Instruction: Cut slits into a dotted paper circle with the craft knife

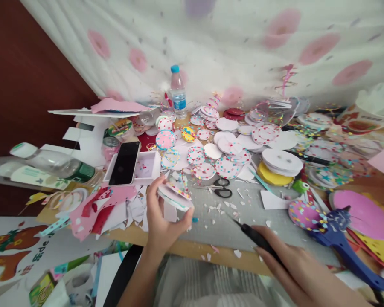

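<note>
My left hand (161, 217) is closed on a small stack of round paper discs (176, 194) with coloured dots, held on edge above the near side of the table. My right hand (302, 273) grips a thin black craft knife (254, 236) whose tip points left over the grey cutting mat (217, 221). Small white paper scraps (219, 208) lie on the mat between my hands.
Black-handled scissors (222, 188) lie behind the mat. Several piles of dotted and white discs (230, 147) cover the table, with a yellow stack (273, 178). A black phone (125, 163) rests on a white box, a water bottle (178, 91) stands at the back, a blue glue gun (342, 243) lies right.
</note>
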A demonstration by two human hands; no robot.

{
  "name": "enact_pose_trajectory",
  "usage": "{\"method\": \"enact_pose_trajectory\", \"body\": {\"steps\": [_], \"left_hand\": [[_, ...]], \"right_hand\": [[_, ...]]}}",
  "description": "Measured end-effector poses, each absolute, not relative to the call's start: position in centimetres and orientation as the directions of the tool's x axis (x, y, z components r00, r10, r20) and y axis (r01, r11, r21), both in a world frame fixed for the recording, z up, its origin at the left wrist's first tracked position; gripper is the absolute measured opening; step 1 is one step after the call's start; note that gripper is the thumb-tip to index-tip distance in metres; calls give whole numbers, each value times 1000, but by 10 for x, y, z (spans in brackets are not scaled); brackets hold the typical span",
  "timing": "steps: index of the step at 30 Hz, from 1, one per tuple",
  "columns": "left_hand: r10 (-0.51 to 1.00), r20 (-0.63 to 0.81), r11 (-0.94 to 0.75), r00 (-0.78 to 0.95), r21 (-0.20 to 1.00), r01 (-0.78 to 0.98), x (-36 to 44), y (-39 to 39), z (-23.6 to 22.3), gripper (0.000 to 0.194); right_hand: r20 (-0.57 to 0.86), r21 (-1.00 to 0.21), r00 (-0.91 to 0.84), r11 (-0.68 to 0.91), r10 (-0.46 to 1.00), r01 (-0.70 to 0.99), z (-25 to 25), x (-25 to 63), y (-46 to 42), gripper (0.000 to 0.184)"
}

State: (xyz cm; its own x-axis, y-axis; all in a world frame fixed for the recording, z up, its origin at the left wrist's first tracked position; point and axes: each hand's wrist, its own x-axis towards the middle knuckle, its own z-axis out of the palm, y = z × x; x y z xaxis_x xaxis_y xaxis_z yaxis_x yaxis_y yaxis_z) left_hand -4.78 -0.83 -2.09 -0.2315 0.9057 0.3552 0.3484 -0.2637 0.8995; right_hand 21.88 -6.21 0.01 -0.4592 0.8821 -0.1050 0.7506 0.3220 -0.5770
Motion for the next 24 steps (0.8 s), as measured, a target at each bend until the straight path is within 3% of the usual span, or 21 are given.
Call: {"method": "enact_pose_trajectory", "body": {"steps": [2, 5, 8, 10, 13, 15, 19, 24], "left_hand": [[922, 320, -266, -217, 932, 247, -53, -8, -15, 70], [982, 136, -150, -133, 984, -97, -48, -9, -14, 64], [994, -104, 101, 13, 919, -380, -35, -11, -19, 63], [972, -209, 236, 111, 848, -474, -25, -13, -22, 59], [931, -277, 364, 238, 766, -530, -14, -16, -26, 52], [909, -301, 412, 288, 755, -510, -8, -17, -27, 51], [923, -224, 351, 314, 825, -443, -1, -20, -28, 53], [931, -111, 230, 348, 918, -323, -2, -23, -24, 66]], "right_hand": [[-41, -471, -380, 317, 924, 823, -16, 232, -56, 30], [9, -219, -231, 228, 973, 949, -45, 246, -42, 39], [74, -156, -232, 241, 970, 958, -59, 250, -32, 38], [147, -228, -239, 268, 960, 936, -51, 245, -32, 32], [207, -487, -225, 300, 952, 820, -22, 227, -37, 14], [184, -635, -343, 378, 921, 674, -5, 210, -39, 14], [175, -721, -451, 426, 875, 547, 4, 182, -31, 30], [136, -792, -436, 362, 890, 491, -11, 173, -21, 34]]}}
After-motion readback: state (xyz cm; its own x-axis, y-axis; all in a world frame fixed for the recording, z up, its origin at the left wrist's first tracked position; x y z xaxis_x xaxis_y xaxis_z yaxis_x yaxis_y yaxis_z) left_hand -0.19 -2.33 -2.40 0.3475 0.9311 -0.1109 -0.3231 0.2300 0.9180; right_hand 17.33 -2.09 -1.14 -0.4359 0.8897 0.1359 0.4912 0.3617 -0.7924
